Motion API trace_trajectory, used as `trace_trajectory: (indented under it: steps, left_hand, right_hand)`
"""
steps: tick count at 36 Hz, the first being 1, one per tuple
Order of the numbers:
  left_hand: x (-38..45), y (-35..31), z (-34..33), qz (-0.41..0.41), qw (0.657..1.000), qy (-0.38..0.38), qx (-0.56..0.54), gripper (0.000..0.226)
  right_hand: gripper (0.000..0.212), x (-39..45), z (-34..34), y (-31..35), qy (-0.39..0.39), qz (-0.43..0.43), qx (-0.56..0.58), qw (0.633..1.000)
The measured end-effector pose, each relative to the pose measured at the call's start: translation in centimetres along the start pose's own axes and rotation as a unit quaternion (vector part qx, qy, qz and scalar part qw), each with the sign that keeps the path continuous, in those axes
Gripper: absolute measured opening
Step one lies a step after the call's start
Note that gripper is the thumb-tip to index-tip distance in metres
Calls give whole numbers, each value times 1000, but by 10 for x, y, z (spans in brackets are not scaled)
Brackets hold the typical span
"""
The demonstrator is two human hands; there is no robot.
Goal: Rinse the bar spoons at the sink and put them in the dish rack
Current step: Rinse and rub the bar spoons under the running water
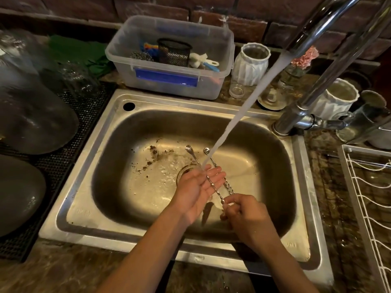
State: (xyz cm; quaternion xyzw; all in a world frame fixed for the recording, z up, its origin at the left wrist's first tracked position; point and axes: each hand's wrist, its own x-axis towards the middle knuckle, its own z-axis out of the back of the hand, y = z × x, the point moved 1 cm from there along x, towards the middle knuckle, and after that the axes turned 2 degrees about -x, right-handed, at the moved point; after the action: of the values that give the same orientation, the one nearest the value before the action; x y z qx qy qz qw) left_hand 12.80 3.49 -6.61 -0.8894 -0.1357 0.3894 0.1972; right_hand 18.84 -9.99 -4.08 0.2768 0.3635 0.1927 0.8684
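Two long twisted-stem metal bar spoons [213, 187] are held over the steel sink [110, 157], their bowls [188, 148] pointing away from me. My right hand [243, 214] grips their handle ends. My left hand [198, 187] lies flat and palm up under the stems, fingers apart, touching them. Water [239, 115] streams from the tap [313, 28] and lands on the spoons and my left fingertips. The white wire dish rack [368, 199] stands to the right of the sink.
Brown debris lies on the sink floor near the drain. A clear plastic tub [169, 81] with scrubbers stands behind the sink. White vases [250, 64], glasses and a metal jug sit near the tap base. Upturned glassware rests on a black mat [88, 115] at the left.
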Motion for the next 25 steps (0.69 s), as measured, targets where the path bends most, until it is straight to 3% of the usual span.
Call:
trace_trajectory:
  steps: [7, 15, 22, 25]
  left_hand:
    - [4, -7, 8, 5, 995, -30, 93, 27]
    - [-3, -18, 34, 2, 965, -79, 252, 23]
    - [-20, -28, 49, -43, 881, -120, 456, 25]
    - [-31, -32, 49, -93, 805, -106, 577, 25]
  right_hand:
    - [22, 21, -2, 9, 19, 52, -85, 995]
    - [16, 45, 5, -8, -7, 22, -115, 993]
    - [23, 66, 15, -27, -39, 3, -155, 987]
    - [25, 74, 12, -32, -27, -26, -152, 988]
